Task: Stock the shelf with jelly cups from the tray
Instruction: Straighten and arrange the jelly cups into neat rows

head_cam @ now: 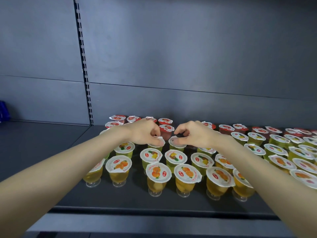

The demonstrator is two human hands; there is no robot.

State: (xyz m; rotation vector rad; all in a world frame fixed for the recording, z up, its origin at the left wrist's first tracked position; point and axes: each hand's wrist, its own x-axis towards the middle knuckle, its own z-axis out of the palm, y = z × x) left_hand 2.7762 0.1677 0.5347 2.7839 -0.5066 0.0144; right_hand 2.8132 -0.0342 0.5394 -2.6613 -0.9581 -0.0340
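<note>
Several jelly cups stand in rows on the dark shelf (51, 152): red ones at the back, yellow-green pineapple ones in the middle, orange ones at the front. My left hand (145, 133) pinches the lid rim of a yellow-green cup (157, 146) in the middle rows. Beside it, my right hand (190, 134) holds the top of the neighbouring yellow-green cup (176, 143) with curled fingers. Both cups stand upright among the others. No tray is in view.
The shelf's left part (42, 134) holds no cups. A slotted upright (85, 83) runs down the grey back panel. A blue package (3, 111) shows at the far left edge. Cups crowd the right side to the frame's edge.
</note>
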